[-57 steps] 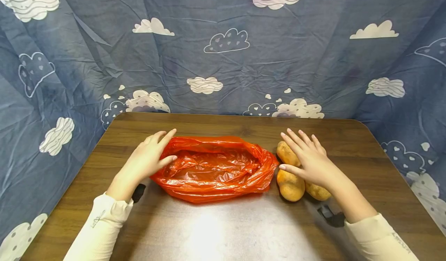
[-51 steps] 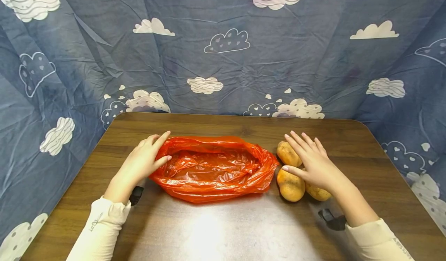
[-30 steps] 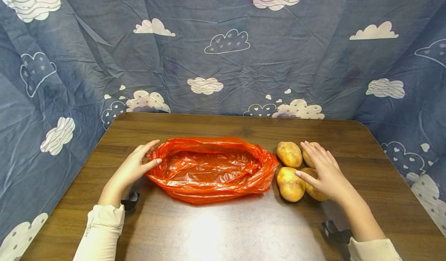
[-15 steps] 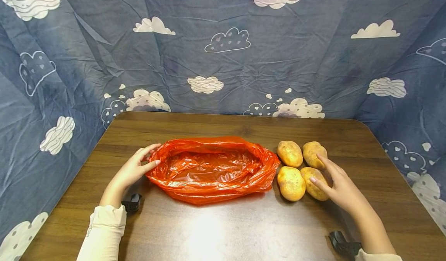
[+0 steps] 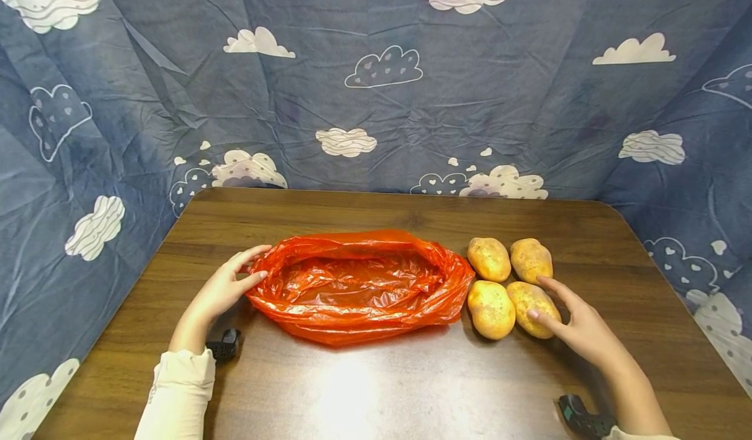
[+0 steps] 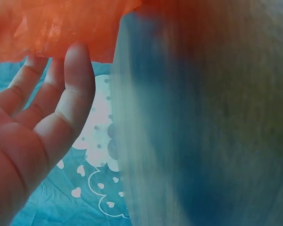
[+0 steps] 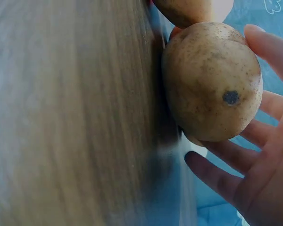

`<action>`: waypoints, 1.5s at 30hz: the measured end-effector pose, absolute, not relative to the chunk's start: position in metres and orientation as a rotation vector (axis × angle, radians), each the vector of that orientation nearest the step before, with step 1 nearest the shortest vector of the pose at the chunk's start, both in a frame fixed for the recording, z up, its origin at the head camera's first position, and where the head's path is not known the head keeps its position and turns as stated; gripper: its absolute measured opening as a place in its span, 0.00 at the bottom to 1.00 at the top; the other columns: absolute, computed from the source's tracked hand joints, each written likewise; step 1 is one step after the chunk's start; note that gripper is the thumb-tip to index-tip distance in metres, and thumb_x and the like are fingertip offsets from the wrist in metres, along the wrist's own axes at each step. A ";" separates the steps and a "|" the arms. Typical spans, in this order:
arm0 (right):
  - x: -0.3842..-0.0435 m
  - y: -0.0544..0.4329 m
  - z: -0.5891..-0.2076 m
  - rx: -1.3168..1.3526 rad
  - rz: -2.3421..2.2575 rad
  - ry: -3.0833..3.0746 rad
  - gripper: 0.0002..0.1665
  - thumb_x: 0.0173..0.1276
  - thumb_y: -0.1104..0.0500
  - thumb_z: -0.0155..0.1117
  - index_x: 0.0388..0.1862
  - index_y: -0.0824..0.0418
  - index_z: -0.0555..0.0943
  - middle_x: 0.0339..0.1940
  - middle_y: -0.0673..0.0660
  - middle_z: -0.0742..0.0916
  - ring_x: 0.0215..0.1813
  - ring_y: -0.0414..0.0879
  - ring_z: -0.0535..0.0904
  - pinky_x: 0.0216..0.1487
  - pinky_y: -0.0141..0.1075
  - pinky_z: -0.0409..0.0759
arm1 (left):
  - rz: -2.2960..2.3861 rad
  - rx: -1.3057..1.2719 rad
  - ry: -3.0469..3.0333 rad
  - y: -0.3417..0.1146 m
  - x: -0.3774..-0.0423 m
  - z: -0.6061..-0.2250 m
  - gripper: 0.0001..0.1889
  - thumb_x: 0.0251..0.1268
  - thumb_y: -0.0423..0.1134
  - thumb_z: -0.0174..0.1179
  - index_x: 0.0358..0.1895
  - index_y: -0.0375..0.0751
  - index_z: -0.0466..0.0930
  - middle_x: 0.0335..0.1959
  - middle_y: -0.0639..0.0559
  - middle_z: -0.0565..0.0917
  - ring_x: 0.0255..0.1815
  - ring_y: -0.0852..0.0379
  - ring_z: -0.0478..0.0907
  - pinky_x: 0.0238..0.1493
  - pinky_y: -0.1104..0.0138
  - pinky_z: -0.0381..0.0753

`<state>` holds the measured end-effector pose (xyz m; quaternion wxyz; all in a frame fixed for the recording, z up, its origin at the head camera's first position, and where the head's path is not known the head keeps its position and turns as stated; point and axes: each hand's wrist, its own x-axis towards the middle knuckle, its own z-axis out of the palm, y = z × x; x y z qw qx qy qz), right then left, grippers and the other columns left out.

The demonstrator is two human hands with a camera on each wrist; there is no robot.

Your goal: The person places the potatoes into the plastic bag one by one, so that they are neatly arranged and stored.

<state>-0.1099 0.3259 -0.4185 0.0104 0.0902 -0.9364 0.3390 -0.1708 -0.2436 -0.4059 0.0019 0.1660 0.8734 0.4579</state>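
A red plastic bag (image 5: 358, 326) lies on the table with its mouth spread wide, facing up. My left hand (image 5: 220, 288) is at the bag's left end. In the left wrist view its fingertips meet the lower edge of the red plastic (image 6: 61, 28), fingers fairly straight. Right of the bag, several potatoes (image 5: 492, 309) sit in a close cluster. My right hand (image 5: 587, 329) is at the near right potato (image 5: 529, 306), thumb in front and fingers beyond it. The right wrist view has this potato (image 7: 212, 84) with a dark spot, the fingers loosely spread behind it.
The wooden table (image 5: 364, 394) has a bright glare at its front middle. A blue cloth with clouds (image 5: 382, 120) hangs behind and at both sides. Black wrist cameras (image 5: 223, 345) sit under both wrists, close over the table.
My right hand has drawn back toward me from over the potatoes and lowered beside the near right one. My left hand has shifted left and down to the bag's left edge.
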 end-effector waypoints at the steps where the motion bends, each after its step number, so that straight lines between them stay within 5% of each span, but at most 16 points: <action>1: -0.110 0.326 -0.419 0.270 1.072 -2.931 0.39 0.61 0.51 0.61 0.67 0.62 0.58 0.60 0.71 0.68 0.56 0.71 0.63 0.46 0.63 0.61 | 1.444 0.522 2.741 -0.242 -0.169 -0.403 0.24 0.61 0.28 0.54 0.62 0.33 0.63 0.54 0.35 0.71 0.45 0.44 0.70 0.43 0.56 0.69; 11: -0.110 0.325 -0.421 0.214 1.112 -2.927 0.37 0.59 0.50 0.63 0.64 0.60 0.63 0.60 0.71 0.68 0.59 0.71 0.60 0.48 0.65 0.58 | 1.433 0.498 2.761 -0.232 -0.153 -0.381 0.23 0.60 0.25 0.53 0.60 0.27 0.63 0.53 0.31 0.70 0.45 0.40 0.69 0.43 0.59 0.69; 17: -0.110 0.324 -0.419 0.190 1.075 -2.868 0.35 0.58 0.51 0.65 0.62 0.62 0.66 0.57 0.72 0.71 0.54 0.68 0.67 0.44 0.58 0.67 | 1.452 0.517 2.757 -0.233 -0.155 -0.383 0.23 0.60 0.25 0.53 0.60 0.28 0.64 0.52 0.32 0.71 0.45 0.40 0.69 0.44 0.55 0.67; 22: -0.109 0.323 -0.416 0.194 0.995 -2.807 0.35 0.56 0.53 0.67 0.61 0.61 0.67 0.54 0.69 0.74 0.44 0.56 0.76 0.36 0.36 0.73 | 1.448 0.516 2.754 -0.233 -0.156 -0.383 0.23 0.60 0.25 0.53 0.60 0.27 0.64 0.52 0.31 0.70 0.45 0.40 0.68 0.44 0.51 0.67; 30: -0.110 0.318 -0.411 0.230 1.002 -2.675 0.34 0.53 0.58 0.70 0.59 0.61 0.69 0.52 0.64 0.76 0.37 0.26 0.71 0.32 0.23 0.71 | 1.455 0.530 2.749 -0.234 -0.156 -0.382 0.23 0.60 0.26 0.54 0.60 0.29 0.64 0.53 0.32 0.70 0.45 0.40 0.69 0.44 0.51 0.67; 45: -0.128 0.282 -0.390 0.355 1.143 -2.491 0.36 0.45 0.69 0.72 0.56 0.64 0.71 0.51 0.61 0.77 0.41 0.26 0.73 0.38 0.18 0.70 | 1.469 0.551 2.727 -0.233 -0.156 -0.381 0.23 0.60 0.26 0.53 0.60 0.27 0.64 0.53 0.32 0.70 0.45 0.42 0.69 0.43 0.57 0.68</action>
